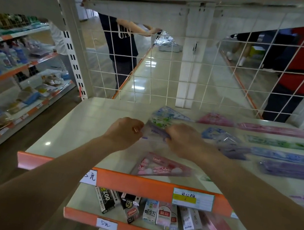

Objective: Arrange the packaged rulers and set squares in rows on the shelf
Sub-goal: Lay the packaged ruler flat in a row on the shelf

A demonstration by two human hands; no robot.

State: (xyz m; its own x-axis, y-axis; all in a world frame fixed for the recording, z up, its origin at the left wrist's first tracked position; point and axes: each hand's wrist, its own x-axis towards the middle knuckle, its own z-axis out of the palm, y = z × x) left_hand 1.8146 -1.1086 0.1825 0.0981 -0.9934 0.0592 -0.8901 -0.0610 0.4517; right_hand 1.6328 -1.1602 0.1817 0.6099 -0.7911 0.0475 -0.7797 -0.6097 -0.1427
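Observation:
Both hands hold one clear packet with a green and purple set square just above the white shelf. My left hand pinches its left edge; my right hand grips its right side. A pink set square packet lies near the shelf's front edge. Behind the held packet lies a blue set square. To the right lie a pink set square, a pink ruler, a green ruler, a blue set square, a blue ruler and purple rulers.
A white wire grid closes the back of the shelf, with people standing beyond it. An orange price rail runs along the front edge. The shelf below holds several small boxes. Another stocked rack stands at the left.

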